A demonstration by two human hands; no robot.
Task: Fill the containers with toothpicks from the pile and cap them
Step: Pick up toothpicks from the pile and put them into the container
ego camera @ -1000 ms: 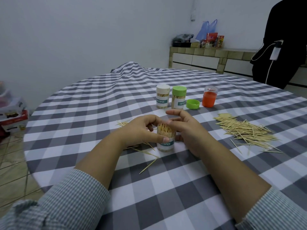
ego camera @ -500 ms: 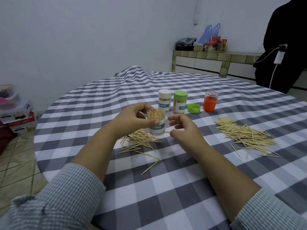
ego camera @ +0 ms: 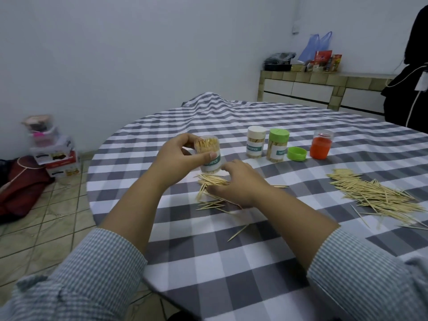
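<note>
My left hand (ego camera: 179,158) grips an uncapped clear toothpick container (ego camera: 209,156), full of toothpicks, lifted and tilted above the checked table (ego camera: 231,262). My right hand (ego camera: 238,185) reaches down onto a small heap of toothpicks (ego camera: 212,181) right below the container, fingers curled over them. A large toothpick pile (ego camera: 372,194) lies at the right. Behind stand a white-capped container (ego camera: 255,142), a green-capped container (ego camera: 278,145), a loose green cap (ego camera: 297,153) and a clear container with an orange cap (ego camera: 322,144).
A few stray toothpicks (ego camera: 238,232) lie near the table's front. Boxes and a jar (ego camera: 54,156) are stacked on the tiled floor at the left. A person in black (ego camera: 407,89) stands at the far right by a tiled counter (ego camera: 324,86).
My left hand has lifted the filled container off the table and carried it left and up. My right hand let go of it and dropped onto the small heap of toothpicks.
</note>
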